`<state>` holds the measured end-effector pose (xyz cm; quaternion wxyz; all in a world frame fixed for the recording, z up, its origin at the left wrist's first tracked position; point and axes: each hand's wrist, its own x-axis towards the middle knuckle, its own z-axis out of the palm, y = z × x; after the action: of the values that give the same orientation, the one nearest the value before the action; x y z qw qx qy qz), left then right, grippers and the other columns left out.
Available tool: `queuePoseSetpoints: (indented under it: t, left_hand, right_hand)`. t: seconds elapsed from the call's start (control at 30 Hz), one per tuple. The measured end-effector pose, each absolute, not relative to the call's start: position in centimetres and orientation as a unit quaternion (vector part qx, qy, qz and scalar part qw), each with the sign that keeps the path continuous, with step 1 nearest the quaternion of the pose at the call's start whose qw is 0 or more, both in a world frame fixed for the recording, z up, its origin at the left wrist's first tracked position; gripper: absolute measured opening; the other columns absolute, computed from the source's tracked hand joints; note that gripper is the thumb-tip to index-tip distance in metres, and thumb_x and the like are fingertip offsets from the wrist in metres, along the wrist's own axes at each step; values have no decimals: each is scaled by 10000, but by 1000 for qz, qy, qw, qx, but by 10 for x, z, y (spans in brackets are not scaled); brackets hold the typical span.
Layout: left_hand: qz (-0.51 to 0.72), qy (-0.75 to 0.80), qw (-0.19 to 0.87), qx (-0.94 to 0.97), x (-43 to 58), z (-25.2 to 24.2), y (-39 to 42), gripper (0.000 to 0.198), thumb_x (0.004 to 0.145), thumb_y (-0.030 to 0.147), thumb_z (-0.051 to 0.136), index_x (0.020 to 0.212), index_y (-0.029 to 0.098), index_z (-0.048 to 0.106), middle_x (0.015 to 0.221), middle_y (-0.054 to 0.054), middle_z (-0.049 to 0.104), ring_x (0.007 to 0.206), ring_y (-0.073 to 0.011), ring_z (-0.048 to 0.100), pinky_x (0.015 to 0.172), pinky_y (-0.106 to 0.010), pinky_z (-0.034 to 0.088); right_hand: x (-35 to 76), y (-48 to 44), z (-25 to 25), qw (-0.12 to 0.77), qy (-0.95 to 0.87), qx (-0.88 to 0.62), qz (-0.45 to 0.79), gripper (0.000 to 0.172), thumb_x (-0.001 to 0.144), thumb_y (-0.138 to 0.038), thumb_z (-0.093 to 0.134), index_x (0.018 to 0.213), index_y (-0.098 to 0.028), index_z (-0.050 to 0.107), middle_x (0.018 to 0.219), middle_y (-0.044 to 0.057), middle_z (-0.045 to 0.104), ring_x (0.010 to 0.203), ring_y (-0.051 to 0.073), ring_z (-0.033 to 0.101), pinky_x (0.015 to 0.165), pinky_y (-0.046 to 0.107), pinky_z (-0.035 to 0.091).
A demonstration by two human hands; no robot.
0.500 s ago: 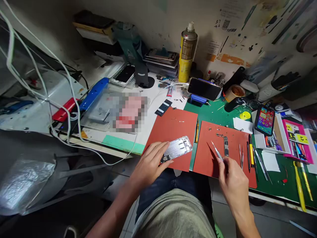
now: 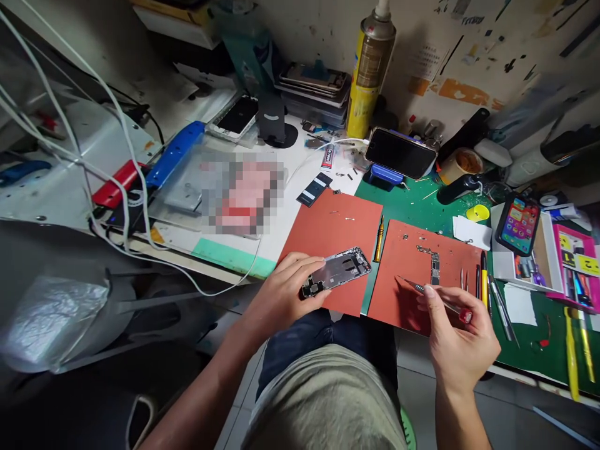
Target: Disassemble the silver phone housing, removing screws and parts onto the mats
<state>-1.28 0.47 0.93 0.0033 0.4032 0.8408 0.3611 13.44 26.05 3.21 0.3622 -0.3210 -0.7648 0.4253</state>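
Note:
My left hand (image 2: 285,290) grips the lower left end of an opened phone housing (image 2: 344,272), its metal inner side facing up and tilted over the left red mat (image 2: 323,234). My right hand (image 2: 462,334) holds a thin precision screwdriver (image 2: 415,284) with a red end cap, its tip pointing left above the right red mat (image 2: 398,300). Just beyond that tip lies an L-shaped phone logic board (image 2: 435,265). Between the mats rests a gold screwdriver (image 2: 379,240). Tweezers (image 2: 464,279) lie right of the board, partly hidden by my right hand.
A spray can (image 2: 370,75) stands at the back, left of a dark phone on a blue stand (image 2: 398,153). On the right, a lit phone (image 2: 517,225) leans on a parts box (image 2: 501,269). White cables (image 2: 89,169) hang at the left.
My right hand has turned the screwdriver flatter, showing its red end, and moved slightly right. The phone housing has tilted, so its inside looks darker. The camera view has shifted.

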Motion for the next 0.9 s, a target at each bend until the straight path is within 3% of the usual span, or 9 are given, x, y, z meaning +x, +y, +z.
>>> queuePoseSetpoints:
  t: [0.13, 0.33, 0.63, 0.9]
  left_hand:
    - [370, 837, -12, 402, -10, 6, 6, 447, 943, 212, 762, 1368, 183, 626, 1264, -132, 761, 1171, -301, 671, 1004, -499, 604]
    - [364, 843, -6, 396, -11, 4, 9, 549, 866, 130, 781, 1386, 208, 625, 1300, -103, 774, 1082, -280, 658, 922, -438, 620]
    - [374, 842, -23, 388, -12, 3, 13, 487, 839, 113, 764, 1304, 219, 669, 1298, -88, 789, 1040, -265, 673, 911, -428, 628]
    - [381, 836, -32, 394, -12, 0, 11, 523, 852, 109, 767, 1342, 234, 632, 1313, -79, 779, 1060, -263, 676, 925, -434, 625]
  right_hand:
    - [122, 238, 38, 407, -734, -289, 461, 326, 874, -268, 888, 1127, -200, 695, 961, 41, 806, 823, 209, 812, 760, 354, 707]
    - [102, 209, 13, 380, -776, -197, 464, 302, 939, -189, 806, 1205, -220, 666, 1062, 46, 797, 947, 204, 818, 861, 356, 714]
    - [89, 197, -12, 399, -844, -120, 336, 410, 986, -145, 746, 1358, -236, 601, 1085, 52, 790, 921, 199, 817, 822, 335, 719]
    - [87, 196, -15, 397, -842, -121, 345, 396, 985, -147, 743, 1350, -232, 615, 1090, 58, 791, 914, 205, 817, 826, 353, 719]
